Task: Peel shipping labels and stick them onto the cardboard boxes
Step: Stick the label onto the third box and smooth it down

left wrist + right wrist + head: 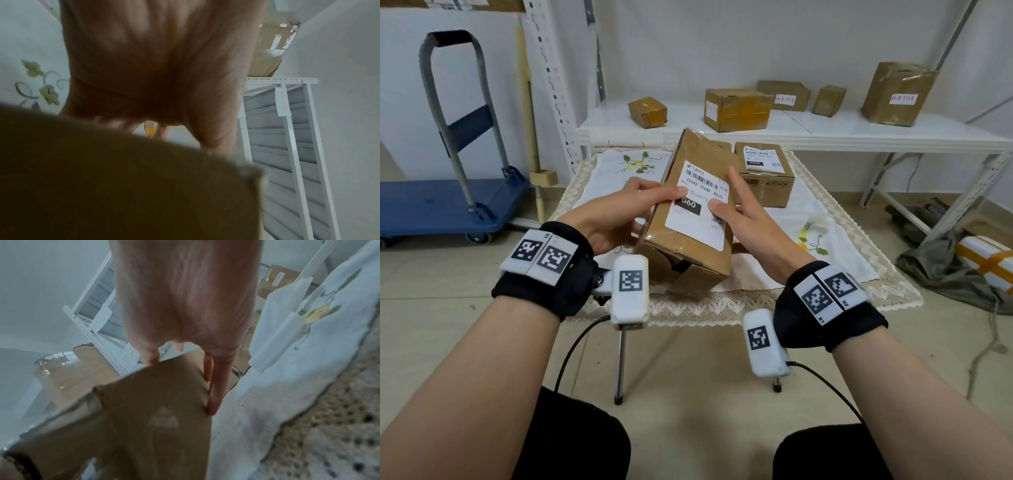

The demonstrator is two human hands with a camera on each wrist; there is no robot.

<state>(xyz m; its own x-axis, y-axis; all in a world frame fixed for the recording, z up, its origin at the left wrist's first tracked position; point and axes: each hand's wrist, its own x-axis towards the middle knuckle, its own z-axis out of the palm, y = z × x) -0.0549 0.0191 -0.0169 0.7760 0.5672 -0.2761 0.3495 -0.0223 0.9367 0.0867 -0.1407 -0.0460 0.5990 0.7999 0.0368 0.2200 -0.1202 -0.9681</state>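
Figure: smoothing a label on a held box. You hold the cardboard box (690, 219) tilted, its near end down toward the worktop (835, 236) and its far end raised; it is the landmark for all positions here. The shipping label (700, 202) lies on the box's upper face, with no lifted corner visible in the head view.

Grip state. Your left hand (619, 214) grips the box from its left side, fingers curled over the left edge with the fingertips on the label's left margin. Your right hand (743, 214) supports the right side of the box: thumb pressed on the label's lower right part, index finger straight and raised clear of the surface, other fingers along the side, as the right wrist view shows.

Risks, as a judgement. The box is only partly supported, so firm thumb pressure could make it slip or pivot in your hold. Rubbing unevenly could trap a crease or bubble, and an edge left unpressed could lift later. If the box drops it could strike the second labelled box (765, 173), which stands just beyond the held box, to its right. Further boxes sit on the shelf (825, 132) behind it.
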